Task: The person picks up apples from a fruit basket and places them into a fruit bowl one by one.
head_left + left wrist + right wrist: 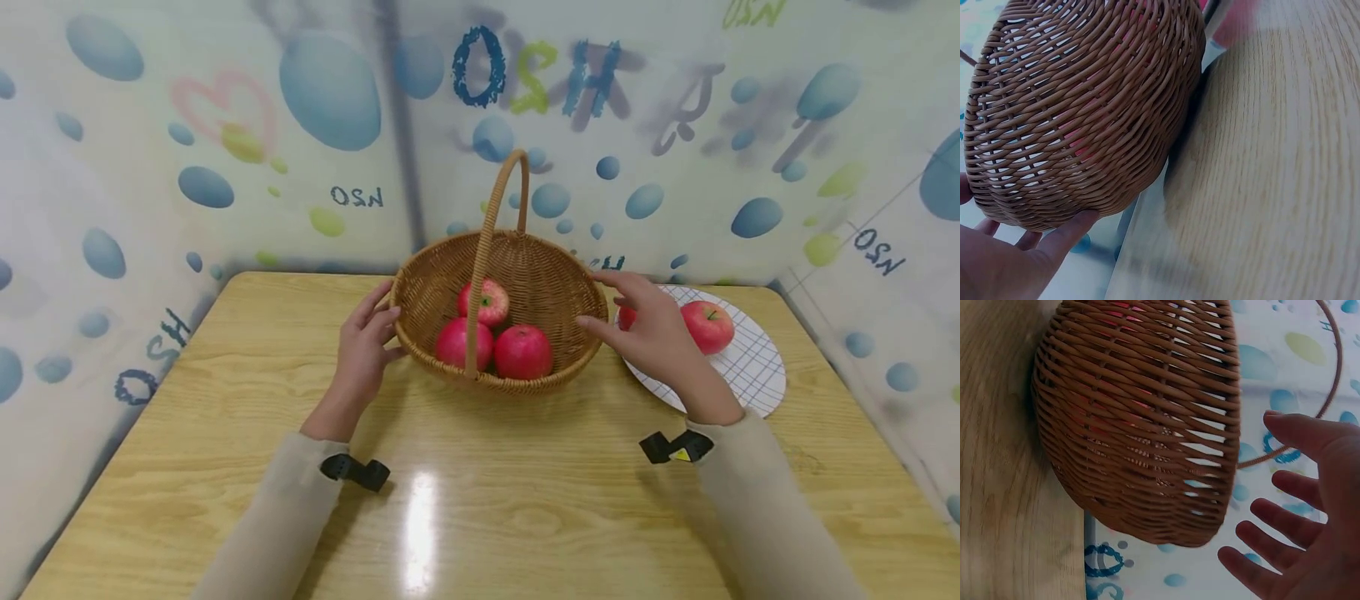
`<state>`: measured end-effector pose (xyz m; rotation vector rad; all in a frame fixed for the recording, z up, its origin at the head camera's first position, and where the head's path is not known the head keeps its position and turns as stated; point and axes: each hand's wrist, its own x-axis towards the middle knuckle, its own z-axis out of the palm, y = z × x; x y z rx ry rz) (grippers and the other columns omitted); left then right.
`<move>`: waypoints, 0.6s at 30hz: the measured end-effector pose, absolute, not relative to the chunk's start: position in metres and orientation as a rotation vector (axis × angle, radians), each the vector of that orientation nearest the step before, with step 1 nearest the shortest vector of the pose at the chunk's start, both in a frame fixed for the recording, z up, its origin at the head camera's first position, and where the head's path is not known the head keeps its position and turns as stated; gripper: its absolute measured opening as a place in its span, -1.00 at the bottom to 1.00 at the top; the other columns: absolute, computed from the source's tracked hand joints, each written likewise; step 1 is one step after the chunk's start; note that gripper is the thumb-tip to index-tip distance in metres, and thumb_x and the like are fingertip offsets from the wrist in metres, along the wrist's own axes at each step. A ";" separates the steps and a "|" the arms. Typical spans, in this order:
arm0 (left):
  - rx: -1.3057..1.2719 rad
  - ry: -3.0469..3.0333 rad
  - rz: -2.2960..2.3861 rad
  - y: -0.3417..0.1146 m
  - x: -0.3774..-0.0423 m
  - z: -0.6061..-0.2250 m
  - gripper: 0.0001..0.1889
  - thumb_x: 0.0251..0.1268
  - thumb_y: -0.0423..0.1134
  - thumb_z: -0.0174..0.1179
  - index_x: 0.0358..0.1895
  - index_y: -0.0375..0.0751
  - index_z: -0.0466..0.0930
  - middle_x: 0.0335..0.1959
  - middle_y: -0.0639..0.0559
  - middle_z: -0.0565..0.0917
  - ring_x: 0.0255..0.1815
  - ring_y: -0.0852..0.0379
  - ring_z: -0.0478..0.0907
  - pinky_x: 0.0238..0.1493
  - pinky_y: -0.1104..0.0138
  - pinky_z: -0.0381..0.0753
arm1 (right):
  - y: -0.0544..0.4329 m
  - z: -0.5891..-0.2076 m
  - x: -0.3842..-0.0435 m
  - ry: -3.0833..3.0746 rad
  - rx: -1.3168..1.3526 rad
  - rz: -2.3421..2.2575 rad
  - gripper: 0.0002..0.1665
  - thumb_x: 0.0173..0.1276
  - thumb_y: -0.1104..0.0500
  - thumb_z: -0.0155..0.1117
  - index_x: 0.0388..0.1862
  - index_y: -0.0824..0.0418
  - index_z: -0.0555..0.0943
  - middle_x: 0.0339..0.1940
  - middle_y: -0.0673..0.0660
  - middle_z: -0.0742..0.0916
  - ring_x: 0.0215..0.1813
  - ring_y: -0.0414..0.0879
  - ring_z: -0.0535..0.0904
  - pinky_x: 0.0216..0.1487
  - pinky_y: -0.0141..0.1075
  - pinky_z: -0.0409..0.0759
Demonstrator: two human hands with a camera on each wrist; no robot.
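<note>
A brown wicker basket [420, 283] with a tall arched handle [491, 208] stands near the back of the table. Inside lie three red apples [523, 352], grouped toward its front. At the basket's left side is my left hand [360, 346], its fingertips touching the woven outer wall, as the left wrist view also shows. My right hand [648, 329] hovers by the right rim with fingers spread. In the right wrist view, a gap shows between those fingers [1285, 525] and the basket wall [1141, 425].
Behind my right hand, a white plate [750, 375] with a grid pattern bears a red apple [707, 327]. Another red apple [626, 317] there is mostly hidden by the hand. The wooden table [480, 500] meets patterned cloth walls [645, 150] at its back and sides.
</note>
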<state>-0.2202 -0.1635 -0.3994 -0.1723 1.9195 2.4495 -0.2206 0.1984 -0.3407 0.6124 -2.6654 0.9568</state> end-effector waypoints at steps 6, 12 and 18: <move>-0.164 1.906 2.445 -0.163 -0.220 -0.401 -0.42 0.57 -0.26 -0.04 0.60 0.10 0.20 0.58 -0.12 0.29 0.50 -0.17 0.38 -0.14 0.37 0.72 | 0.183 -0.334 -0.234 -2.713 0.712 1.081 -0.28 0.32 0.07 0.48 0.43 0.14 0.49 0.42 0.18 0.58 0.42 0.14 0.49 0.28 0.14 0.57; -0.173 1.895 2.451 -0.163 -0.220 -0.399 -0.43 0.58 -0.25 -0.04 0.59 0.13 0.22 0.60 -0.04 0.27 0.50 -0.17 0.37 -0.12 0.36 0.72 | 0.169 -0.323 -0.250 -2.825 0.822 1.015 -0.22 0.32 -0.02 0.47 0.48 0.07 0.44 0.47 0.14 0.53 0.45 0.14 0.46 0.36 0.12 0.51; -0.166 1.907 2.437 -0.163 -0.220 -0.399 -0.43 0.59 -0.24 -0.05 0.59 0.14 0.21 0.61 -0.03 0.25 0.51 -0.16 0.37 -0.08 0.33 0.73 | 0.156 -0.317 -0.268 -2.879 0.952 0.880 -0.20 0.31 -0.01 0.47 0.48 0.14 0.43 0.45 0.17 0.55 0.45 0.16 0.46 0.41 0.11 0.45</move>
